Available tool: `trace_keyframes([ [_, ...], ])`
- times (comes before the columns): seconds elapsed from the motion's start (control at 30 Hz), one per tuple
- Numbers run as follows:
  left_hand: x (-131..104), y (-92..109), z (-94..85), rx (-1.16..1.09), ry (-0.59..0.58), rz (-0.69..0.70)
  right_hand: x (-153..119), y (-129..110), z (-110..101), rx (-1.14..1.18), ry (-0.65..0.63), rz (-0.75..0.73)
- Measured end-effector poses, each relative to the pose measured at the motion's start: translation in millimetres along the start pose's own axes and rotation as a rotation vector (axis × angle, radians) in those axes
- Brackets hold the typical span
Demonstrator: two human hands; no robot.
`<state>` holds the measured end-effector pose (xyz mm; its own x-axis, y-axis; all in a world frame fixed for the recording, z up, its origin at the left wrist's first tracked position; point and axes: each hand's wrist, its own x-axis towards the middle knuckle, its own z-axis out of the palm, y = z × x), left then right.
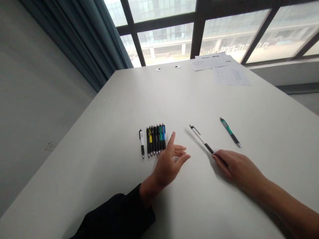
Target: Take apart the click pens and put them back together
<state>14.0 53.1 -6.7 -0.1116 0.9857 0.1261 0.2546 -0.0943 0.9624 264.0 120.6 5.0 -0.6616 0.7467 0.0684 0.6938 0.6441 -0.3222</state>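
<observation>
My right hand (230, 166) pinches the dark grip end of a white pen (200, 136), whose clicker end points up and left over the table. My left hand (168, 162) has its fingers apart and holds nothing; it is beside the lower right end of a row of several pens (155, 141), black, yellow, green and blue, lying side by side. Another white pen (142, 142) lies by itself just left of that row. A green pen (230, 132) lies slanted on the table, beyond my right hand.
The white table (99, 172) spreads under everything. Printed papers (231, 73) lie at its far right end, and two round cable holes (177, 67) are near the far edge. A blue curtain (84, 36) and windows stand behind.
</observation>
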Motion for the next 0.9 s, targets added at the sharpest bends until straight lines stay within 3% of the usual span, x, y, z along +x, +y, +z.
trace_keyframes([
  [0.13, -4, 2, -4.4, 0.144, -0.018, 0.055, 5, 22, -9, -0.158, 0.042, 0.266],
  [0.23, -6, 4, -5.2, 0.199, -0.042, 0.079, 6, 28, -11, -0.227, 0.014, 0.358],
  [0.6, -6, 6, -5.8, 0.236, -0.092, 0.079, 3, 33, -15, -0.322, -0.099, 0.476],
  [0.9, -6, 4, -5.9, 0.246, -0.094, 0.093, 2, 31, -18, -0.348, -0.108, 0.541],
])
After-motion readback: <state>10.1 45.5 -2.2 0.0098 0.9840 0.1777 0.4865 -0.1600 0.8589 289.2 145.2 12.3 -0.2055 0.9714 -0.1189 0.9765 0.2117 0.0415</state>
